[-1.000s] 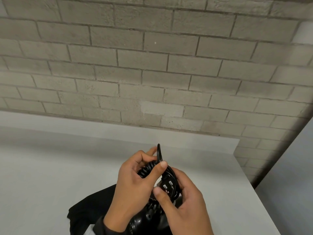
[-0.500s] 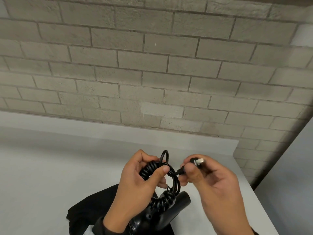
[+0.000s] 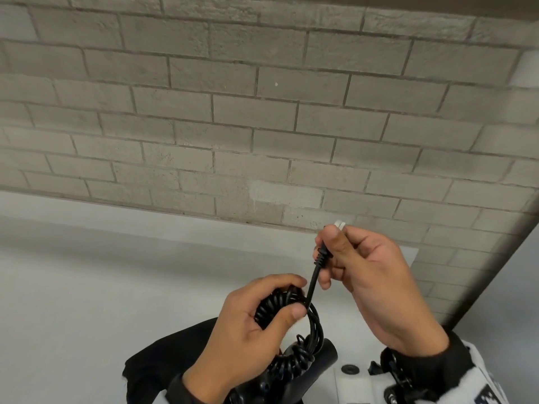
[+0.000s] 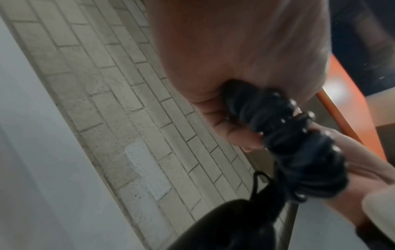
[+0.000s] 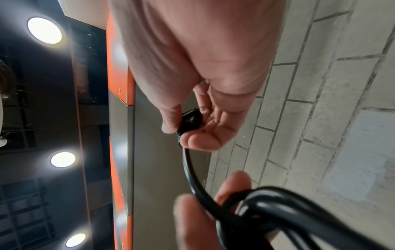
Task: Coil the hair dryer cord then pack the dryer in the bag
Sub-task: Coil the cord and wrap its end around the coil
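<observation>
The black hair dryer (image 3: 294, 374) lies low in the head view, its handle pointing right over a black bag (image 3: 157, 363). My left hand (image 3: 250, 325) grips the bundled spiral cord (image 3: 277, 304), seen also as the cord (image 4: 284, 128) in the left wrist view. My right hand (image 3: 358, 266) is raised above and right of it, pinching the plug (image 3: 335, 228) between thumb and fingers; the plug (image 5: 190, 121) shows in the right wrist view. A short straight stretch of cord (image 3: 313, 278) runs taut from the plug down to the bundle.
A white table (image 3: 102, 287) stands against a grey brick wall (image 3: 262, 118). Its right edge lies near my right forearm. A white and black device (image 3: 431, 380) is strapped on my right wrist. Orange panels (image 5: 119, 67) and ceiling lights show in the wrist views.
My right hand has pulled the plug up and to the right, away from the bundle, drawing the end of the cord straight. My left hand keeps hold of the coil and has lowered slightly.
</observation>
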A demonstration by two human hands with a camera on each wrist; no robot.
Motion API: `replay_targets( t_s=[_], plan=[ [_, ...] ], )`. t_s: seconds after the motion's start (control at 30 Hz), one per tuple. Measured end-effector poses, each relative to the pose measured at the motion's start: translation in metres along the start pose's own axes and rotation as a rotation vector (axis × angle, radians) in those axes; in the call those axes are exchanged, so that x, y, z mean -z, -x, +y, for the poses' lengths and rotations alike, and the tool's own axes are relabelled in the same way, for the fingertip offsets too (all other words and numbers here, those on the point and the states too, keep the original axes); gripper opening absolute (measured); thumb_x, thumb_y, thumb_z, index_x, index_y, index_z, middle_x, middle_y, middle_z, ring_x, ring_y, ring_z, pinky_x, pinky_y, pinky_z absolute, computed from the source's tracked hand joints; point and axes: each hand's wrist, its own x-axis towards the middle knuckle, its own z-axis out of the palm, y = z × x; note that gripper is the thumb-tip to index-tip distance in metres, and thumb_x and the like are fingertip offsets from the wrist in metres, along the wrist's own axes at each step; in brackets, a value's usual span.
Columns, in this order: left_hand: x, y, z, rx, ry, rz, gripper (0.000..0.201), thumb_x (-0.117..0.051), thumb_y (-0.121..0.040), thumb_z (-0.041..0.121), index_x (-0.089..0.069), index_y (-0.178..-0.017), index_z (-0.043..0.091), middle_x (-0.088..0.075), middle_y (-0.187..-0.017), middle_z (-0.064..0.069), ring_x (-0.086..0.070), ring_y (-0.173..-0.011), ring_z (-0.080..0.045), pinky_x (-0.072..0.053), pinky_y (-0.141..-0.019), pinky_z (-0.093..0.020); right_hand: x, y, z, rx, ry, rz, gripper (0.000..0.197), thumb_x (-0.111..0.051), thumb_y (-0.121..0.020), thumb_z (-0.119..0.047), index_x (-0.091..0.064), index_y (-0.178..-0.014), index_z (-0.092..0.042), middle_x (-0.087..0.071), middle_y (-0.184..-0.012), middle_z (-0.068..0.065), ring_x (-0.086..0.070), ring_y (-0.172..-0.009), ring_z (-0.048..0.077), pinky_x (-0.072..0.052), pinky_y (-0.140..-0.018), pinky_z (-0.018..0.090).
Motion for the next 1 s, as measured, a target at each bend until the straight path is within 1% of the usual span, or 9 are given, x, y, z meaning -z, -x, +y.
replay_targets(
  t_s=[0.1, 0.2, 0.4, 0.53, 0.63, 0.73, 0.8, 0.9, 1.0],
  plan=[
    [0.000, 0.000, -0.001, 0.006, -0.016, -0.008, 0.037, -0.086, -0.065, 0.046, -0.070, -0.098, 0.037, -0.065, -0.076, 0.008, -0.050, -0.050, -0.013, -0.046, -0.053, -0.023, -0.003, -0.006, -0.002, -0.005, -0.003, 0.021, 0.045, -0.067, -0.075, -0.040, -0.061, -0.079, 0.005, -0.054, -0.066, 0.011, -0.050, -0.048, 0.016, -0.046, -0.048, 0.021],
    [-0.001, -0.001, 0.001, -0.019, -0.090, 0.016, 0.037, -0.092, -0.058, 0.038, -0.069, -0.087, 0.033, -0.065, -0.076, 0.006, -0.053, -0.058, -0.006, -0.045, -0.051, -0.020, -0.004, -0.010, -0.005, 0.015, -0.006, 0.055, 0.044, -0.067, -0.075, -0.041, -0.061, -0.079, 0.002, -0.049, -0.064, 0.009, -0.048, -0.047, 0.016, -0.044, -0.046, 0.021],
    [-0.002, 0.000, 0.001, -0.151, -0.257, -0.010, 0.021, -0.078, -0.077, 0.041, -0.064, -0.088, 0.030, -0.059, -0.072, 0.009, -0.054, -0.057, -0.010, -0.044, -0.045, -0.020, -0.002, -0.018, -0.007, 0.077, 0.024, 0.100, 0.057, -0.068, -0.076, -0.041, -0.052, -0.078, 0.014, -0.047, -0.062, 0.009, -0.046, -0.046, 0.016, -0.042, -0.045, 0.022],
    [-0.001, 0.002, 0.000, -0.189, -0.306, -0.039, 0.020, -0.065, -0.086, 0.047, -0.062, -0.091, 0.029, -0.058, -0.073, 0.009, -0.056, -0.060, -0.014, -0.046, -0.049, -0.028, 0.003, -0.020, -0.001, 0.047, -0.001, 0.117, 0.043, -0.067, -0.077, -0.042, -0.060, -0.079, 0.000, -0.051, -0.058, 0.003, -0.045, -0.047, 0.018, -0.041, -0.045, 0.023],
    [-0.001, 0.004, -0.002, -0.194, -0.333, -0.055, 0.026, -0.057, -0.090, 0.052, -0.062, -0.092, 0.026, -0.058, -0.074, 0.009, -0.058, -0.066, -0.015, -0.047, -0.056, -0.028, 0.009, -0.023, 0.011, 0.039, -0.024, 0.176, 0.034, -0.069, -0.079, -0.037, -0.061, -0.080, -0.005, -0.054, -0.068, 0.010, -0.047, -0.046, 0.018, -0.041, -0.044, 0.023],
    [-0.001, 0.004, -0.004, -0.191, -0.344, -0.061, 0.032, -0.051, -0.092, 0.057, -0.061, -0.090, 0.027, -0.057, -0.074, 0.007, -0.057, -0.067, -0.017, -0.046, -0.059, -0.032, 0.019, -0.022, 0.023, 0.032, 0.023, 0.248, 0.021, -0.070, -0.083, -0.027, -0.063, -0.094, -0.010, -0.060, -0.077, 0.009, -0.049, -0.045, 0.018, -0.041, -0.043, 0.026],
    [-0.001, 0.004, -0.005, -0.192, -0.342, -0.058, 0.036, -0.047, -0.092, 0.060, -0.060, -0.088, 0.027, -0.056, -0.073, 0.007, -0.056, -0.067, -0.017, -0.045, -0.059, -0.033, 0.025, -0.017, 0.032, 0.055, 0.129, 0.236, 0.013, -0.067, -0.086, -0.024, -0.066, -0.092, -0.013, -0.061, -0.078, 0.003, -0.051, -0.048, 0.020, -0.042, -0.045, 0.029],
    [0.000, 0.004, -0.005, -0.183, -0.328, -0.042, 0.037, -0.046, -0.092, 0.062, -0.060, -0.087, 0.027, -0.055, -0.072, 0.007, -0.055, -0.066, -0.018, -0.044, -0.059, -0.032, 0.032, -0.004, 0.046, 0.064, 0.221, 0.138, 0.021, -0.059, -0.090, -0.029, -0.070, -0.084, -0.012, -0.064, -0.075, 0.006, -0.057, -0.057, 0.023, -0.046, -0.053, 0.033],
    [0.001, 0.002, -0.006, -0.182, -0.335, -0.013, 0.038, -0.046, -0.092, 0.060, -0.060, -0.086, 0.025, -0.055, -0.072, 0.006, -0.055, -0.068, -0.017, -0.044, -0.060, -0.030, 0.036, 0.012, 0.060, 0.020, 0.309, 0.026, 0.023, -0.056, -0.092, -0.036, -0.074, -0.095, -0.021, -0.070, -0.085, 0.008, -0.063, -0.073, 0.025, -0.053, -0.071, 0.037]
  ],
)
